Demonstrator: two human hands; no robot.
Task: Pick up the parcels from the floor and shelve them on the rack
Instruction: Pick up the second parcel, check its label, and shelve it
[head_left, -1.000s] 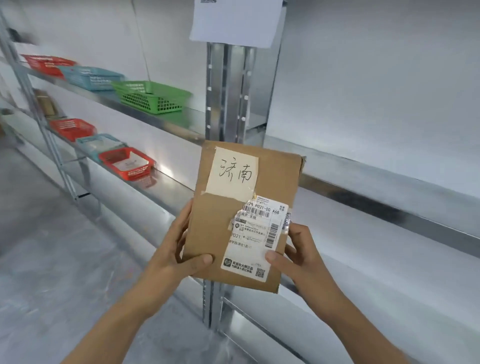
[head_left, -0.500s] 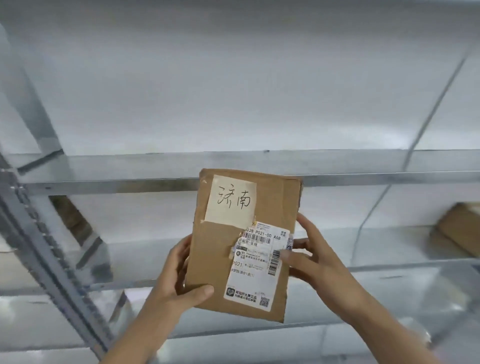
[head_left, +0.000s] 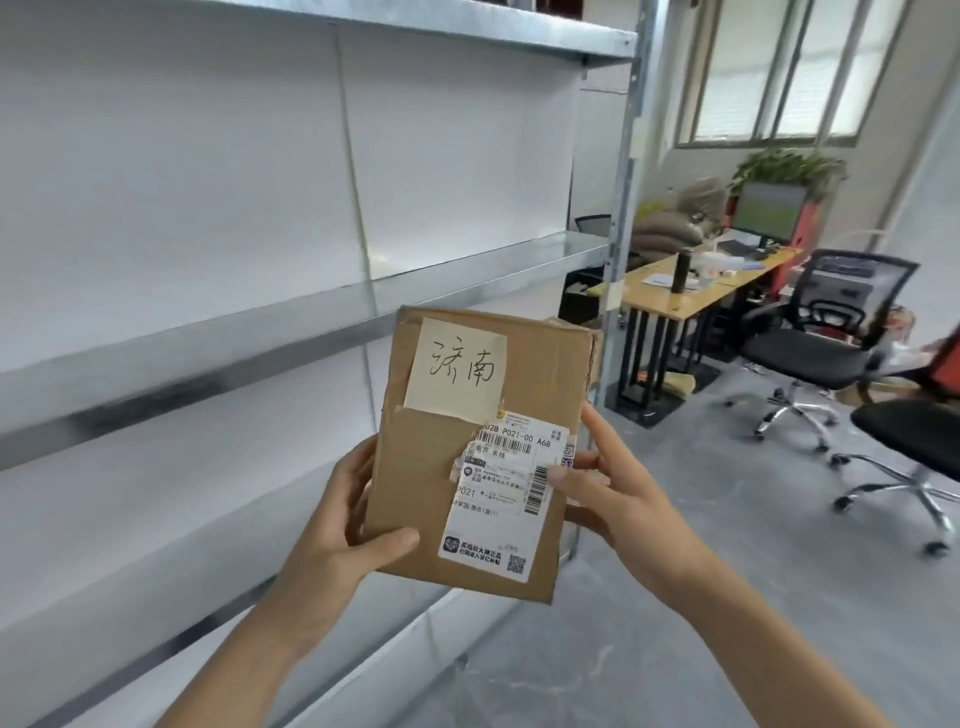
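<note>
- A flat cardboard parcel (head_left: 480, 447) is held upright at chest height in front of a metal rack (head_left: 311, 312), clear of every shelf and not yet put away.
- The left hand (head_left: 337, 525) clasps the parcel's lower left edge, thumb across the front face, fingers hidden behind.
- The right hand (head_left: 613, 493) grips the right edge, thumb pressed on the shipping label (head_left: 506, 493), which sits between the two holds.
- A handwritten note (head_left: 457, 374) is taped above both grips.
- The parcel looks light and fairly stiff, judging by the relaxed hold and its straight edges; the corner above the right hand appears crushed.
- The side edges seem the safest hold, since the glossy label may be slippery.
</note>
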